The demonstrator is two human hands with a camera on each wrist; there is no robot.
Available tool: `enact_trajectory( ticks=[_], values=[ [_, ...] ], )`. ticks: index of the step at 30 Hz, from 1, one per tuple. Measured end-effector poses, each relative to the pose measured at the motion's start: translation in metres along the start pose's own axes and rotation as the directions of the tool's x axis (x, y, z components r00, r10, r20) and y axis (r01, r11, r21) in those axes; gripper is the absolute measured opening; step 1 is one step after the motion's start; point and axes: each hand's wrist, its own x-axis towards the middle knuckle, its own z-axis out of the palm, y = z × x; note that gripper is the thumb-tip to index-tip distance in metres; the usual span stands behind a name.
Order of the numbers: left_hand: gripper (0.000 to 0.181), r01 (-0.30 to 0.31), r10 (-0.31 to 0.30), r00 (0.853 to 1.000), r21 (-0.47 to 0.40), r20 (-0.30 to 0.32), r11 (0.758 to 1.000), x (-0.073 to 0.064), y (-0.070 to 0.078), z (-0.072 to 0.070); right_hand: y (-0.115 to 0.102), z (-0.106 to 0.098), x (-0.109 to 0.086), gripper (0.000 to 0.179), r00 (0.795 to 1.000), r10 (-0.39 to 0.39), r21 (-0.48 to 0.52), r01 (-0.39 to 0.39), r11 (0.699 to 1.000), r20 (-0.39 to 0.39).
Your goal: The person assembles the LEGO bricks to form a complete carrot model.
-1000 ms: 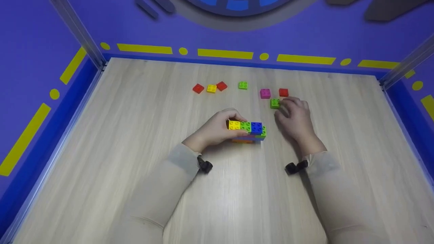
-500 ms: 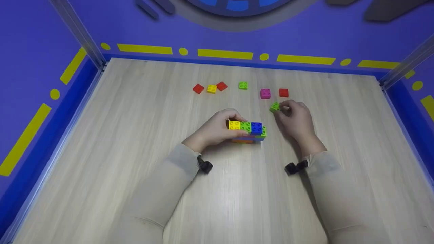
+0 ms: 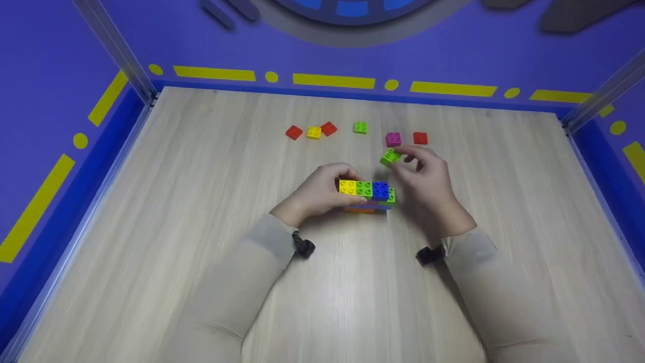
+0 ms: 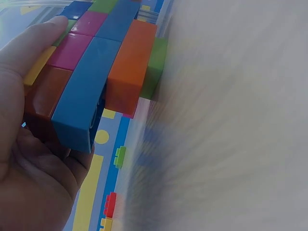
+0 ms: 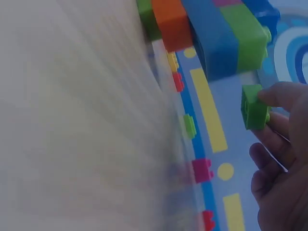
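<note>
My left hand (image 3: 322, 190) grips a stack of toy building bricks (image 3: 364, 189) standing on the table, thumb on the near side. Yellow, green and blue bricks make up its top row. In the left wrist view, the lower layers of the stack (image 4: 86, 86) show brown, pink, blue, orange and green bricks. Right of and beyond the stack, my right hand (image 3: 428, 176) pinches a green brick (image 3: 390, 157) between thumb and fingers. This green brick (image 5: 255, 107) is tilted, and the right wrist view shows it held apart from the stack.
Along the back of the table (image 3: 227, 166) lie two red bricks (image 3: 294, 132), a yellow brick (image 3: 314, 132), another green brick (image 3: 360, 127), a pink brick (image 3: 393, 139) and a further red brick (image 3: 420, 138). Blue panels (image 3: 342, 60) with yellow marks enclose the table.
My right hand has taken hold of the green brick, tilted it and lifted it leftward toward the stack. The left hand and the stack have stayed in place.
</note>
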Motion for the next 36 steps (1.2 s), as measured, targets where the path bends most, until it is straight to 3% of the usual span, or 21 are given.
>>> enact_trajectory(
  ticks=[6,10,16,20,27,36],
  values=[
    [0.037,0.001,-0.001,1.0,0.023,-0.004,1.0,0.001,0.001,-0.001,-0.021,0.007,-0.012,0.035,0.994,-0.1,0.019,0.099,0.995,0.035],
    [0.037,-0.011,0.011,1.0,0.024,-0.004,1.0,0.001,0.0,-0.001,-0.031,0.009,-0.019,0.034,0.979,-0.192,0.014,0.191,0.981,0.064],
    [0.038,-0.034,0.035,0.999,0.051,-0.008,0.998,0.001,0.0,0.0,-0.041,0.014,-0.028,0.033,0.921,-0.366,0.0,0.369,0.929,0.137],
    [0.035,-0.051,0.052,0.999,0.055,-0.016,0.997,0.001,-0.002,0.0,-0.045,0.017,-0.031,0.033,0.892,-0.406,-0.004,0.415,0.91,0.201],
    [0.037,-0.05,0.05,0.999,0.056,-0.012,0.997,0.0,-0.002,0.0,-0.046,0.019,-0.033,0.031,0.89,-0.385,0.005,0.396,0.918,0.243],
    [0.039,-0.03,0.03,0.999,0.03,-0.013,0.999,0.001,-0.002,0.0,-0.043,0.03,-0.036,0.027,0.904,-0.388,0.045,0.387,0.921,0.179]
  ],
)
